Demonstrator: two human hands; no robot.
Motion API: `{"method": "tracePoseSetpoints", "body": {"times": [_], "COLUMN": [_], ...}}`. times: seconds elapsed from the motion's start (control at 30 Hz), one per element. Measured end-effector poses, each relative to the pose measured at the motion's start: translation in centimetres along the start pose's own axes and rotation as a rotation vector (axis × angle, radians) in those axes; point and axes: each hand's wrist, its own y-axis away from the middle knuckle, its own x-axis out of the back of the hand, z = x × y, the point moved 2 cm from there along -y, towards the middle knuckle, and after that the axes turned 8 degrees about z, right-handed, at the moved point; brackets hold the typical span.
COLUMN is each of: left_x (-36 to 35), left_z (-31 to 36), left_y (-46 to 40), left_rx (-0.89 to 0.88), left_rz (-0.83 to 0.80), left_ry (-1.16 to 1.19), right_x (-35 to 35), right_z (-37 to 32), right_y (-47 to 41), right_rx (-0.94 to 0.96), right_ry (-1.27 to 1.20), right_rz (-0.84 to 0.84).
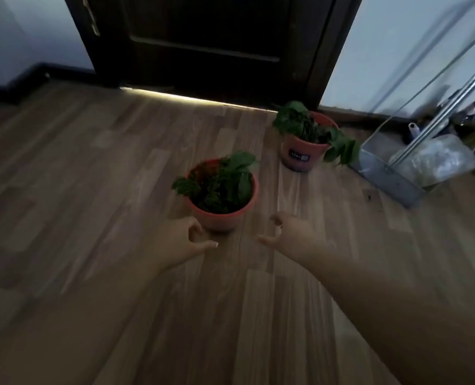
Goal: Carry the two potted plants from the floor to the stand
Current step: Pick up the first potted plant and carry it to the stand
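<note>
Two orange pots with green leafy plants stand on the wooden floor. The near pot (221, 218) is in the middle of the view. The far pot (300, 154), with a dark label on its side, sits further back to the right, near the door. My left hand (180, 240) is just left of the near pot's base, fingers curled apart and holding nothing. My right hand (291, 234) is to the right of that pot, a short gap away, also with fingers apart and nothing in it.
A dark door (203, 40) closes off the back, light showing under it. At the right stands a glass and metal stand (391, 176) with chrome legs and a clear plastic bag (436, 159) on its low shelf. A dark skirting board (36, 76) lines the left wall.
</note>
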Motion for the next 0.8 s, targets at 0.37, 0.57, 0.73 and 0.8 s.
{"method": "tracePoseSetpoints", "body": {"times": [0.37, 0.57, 0.73, 0.8], "left_x": [-7.3, -8.6, -10.2, -10.6], "left_z": [-3.1, -3.6, -5.1, -5.6], "left_y": [-5.4, -7.1, -8.7, -9.3], "left_rx": [0.169, 0.123, 0.192, 0.189], "left_rz": [0.043, 0.130, 0.080, 0.055], "left_ry": [0.512, 0.583, 0.627, 0.649], "right_x": [-6.6, -8.2, -10.3, -11.1], "right_z": [-1.4, -2.5, -1.2, -0.8], "right_y": [-1.7, -4.6, -6.7, -7.9], "right_rx": [-0.105, -0.054, -0.108, -0.099], "right_ry": [-0.261, -0.375, -0.579, -0.677], "right_rz": [-0.038, 0.001, 0.015, 0.021]}}
